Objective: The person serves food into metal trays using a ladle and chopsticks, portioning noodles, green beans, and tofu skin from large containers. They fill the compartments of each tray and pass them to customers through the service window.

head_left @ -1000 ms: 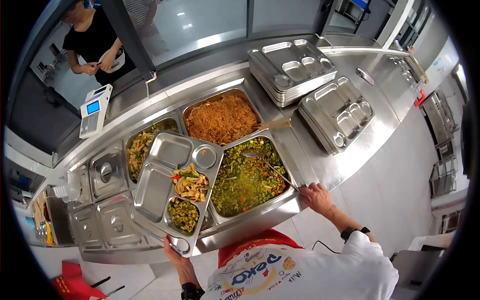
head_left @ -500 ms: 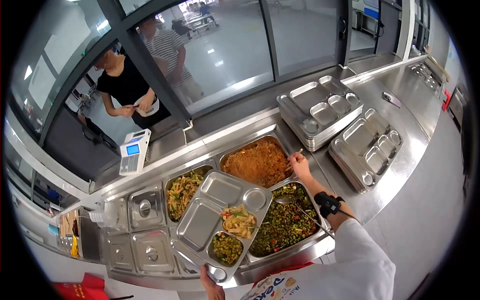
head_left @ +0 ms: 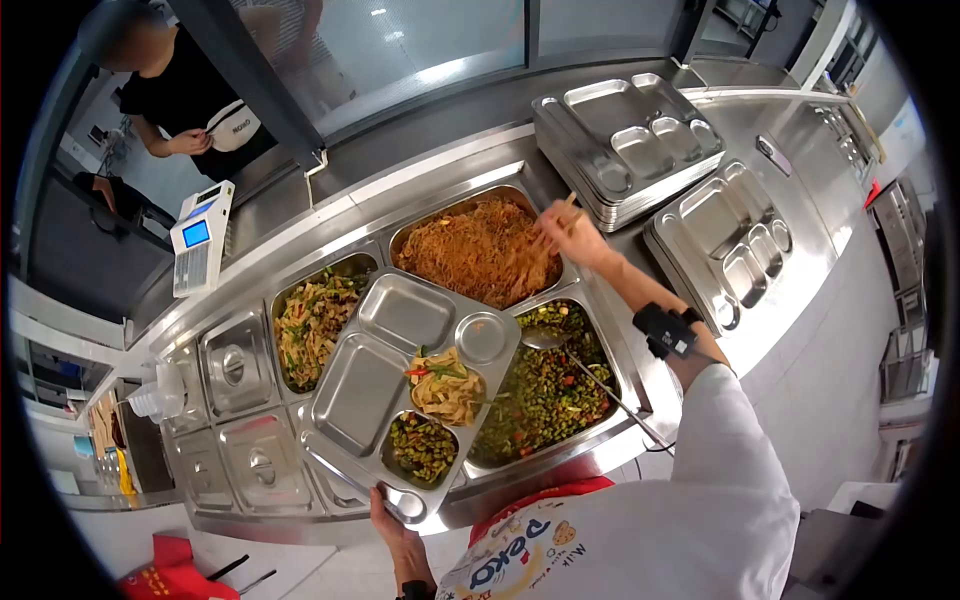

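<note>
My left hand (head_left: pixel 396 532) grips the near edge of a steel compartment tray (head_left: pixel 352 385), held tilted over the food pans. Two of its compartments hold food: pale strips with green and red pieces (head_left: pixel 447 388), and chopped green vegetables (head_left: pixel 421 446). My right hand (head_left: pixel 580 240) is closed around light-coloured chopsticks (head_left: pixel 570 199), whose lower ends are blurred. It is over the right side of a pan of brown noodles (head_left: pixel 470 245). A spoon (head_left: pixel 545 339) rests in the pan of chopped green vegetables (head_left: pixel 545 400) below my right forearm.
A pan of mixed strips and greens (head_left: pixel 318 325) and lidded pans (head_left: pixel 235 365) lie left. Two stacks of steel trays (head_left: pixel 640 150) stand right, near a phone (head_left: pixel 772 154). A payment terminal (head_left: pixel 203 240) sits on the ledge, with a person (head_left: pixel 185 100) beyond.
The view has shifted, and the counter appears closer. My right hand remains at the noodle pan's right side, its fingers now blurred by motion. My left hand still holds the tray.
</note>
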The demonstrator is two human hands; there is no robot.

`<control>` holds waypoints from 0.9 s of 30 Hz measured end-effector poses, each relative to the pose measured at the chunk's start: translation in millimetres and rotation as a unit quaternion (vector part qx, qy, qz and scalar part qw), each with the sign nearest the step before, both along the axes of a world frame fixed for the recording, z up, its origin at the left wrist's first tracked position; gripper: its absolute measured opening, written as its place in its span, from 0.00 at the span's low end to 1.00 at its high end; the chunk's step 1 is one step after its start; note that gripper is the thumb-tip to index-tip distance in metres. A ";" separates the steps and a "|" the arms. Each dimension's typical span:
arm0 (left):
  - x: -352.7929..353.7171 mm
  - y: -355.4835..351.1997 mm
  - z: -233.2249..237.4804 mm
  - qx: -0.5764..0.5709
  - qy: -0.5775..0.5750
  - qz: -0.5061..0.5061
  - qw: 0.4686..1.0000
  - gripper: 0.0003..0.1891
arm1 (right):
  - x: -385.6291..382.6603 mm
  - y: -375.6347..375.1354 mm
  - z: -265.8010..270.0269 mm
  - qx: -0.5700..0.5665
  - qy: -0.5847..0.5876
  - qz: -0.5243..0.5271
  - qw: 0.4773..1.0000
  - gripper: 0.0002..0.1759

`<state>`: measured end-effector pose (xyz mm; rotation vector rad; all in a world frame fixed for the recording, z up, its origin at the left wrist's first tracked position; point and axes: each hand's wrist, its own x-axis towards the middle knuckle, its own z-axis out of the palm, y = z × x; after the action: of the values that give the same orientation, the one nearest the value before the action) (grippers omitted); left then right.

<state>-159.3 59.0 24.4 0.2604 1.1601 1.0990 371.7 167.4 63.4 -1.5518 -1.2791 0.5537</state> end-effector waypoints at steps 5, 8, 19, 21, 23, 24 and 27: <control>8.8 5.4 13.3 -0.019 0.021 -0.002 1.000 0.18 | 4.1 5.7 53.0 0.004 0.053 -0.028 0.998 0.12; 12.6 7.5 15.8 -0.018 0.011 -0.004 1.000 0.18 | 0.8 -8.3 63.3 -0.009 0.089 -0.053 0.995 0.15; 2.0 9.4 3.7 -0.021 0.015 -0.017 1.000 0.20 | -33.3 -43.2 7.2 0.052 -0.082 -0.066 0.993 0.12; 8.9 11.0 8.5 -0.022 0.005 -0.010 1.000 0.20 | -20.9 -35.4 4.4 0.037 0.055 -0.073 0.995 0.11; 8.0 9.5 9.2 -0.021 0.001 -0.006 1.000 0.20 | -9.6 -26.2 -7.7 0.015 0.130 -0.092 0.987 0.14; 6.0 8.7 6.2 -0.020 0.000 -0.007 1.000 0.20 | -6.4 -25.8 -21.8 0.014 0.145 -0.118 0.982 0.15; 5.3 8.8 5.3 -0.013 -0.018 -0.013 1.000 0.20 | -8.0 -20.6 -50.6 0.039 0.192 -0.217 0.956 0.20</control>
<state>-154.0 67.9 29.7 0.2342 1.1344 1.0619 363.7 146.8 12.8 -1.5084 -0.6331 0.4819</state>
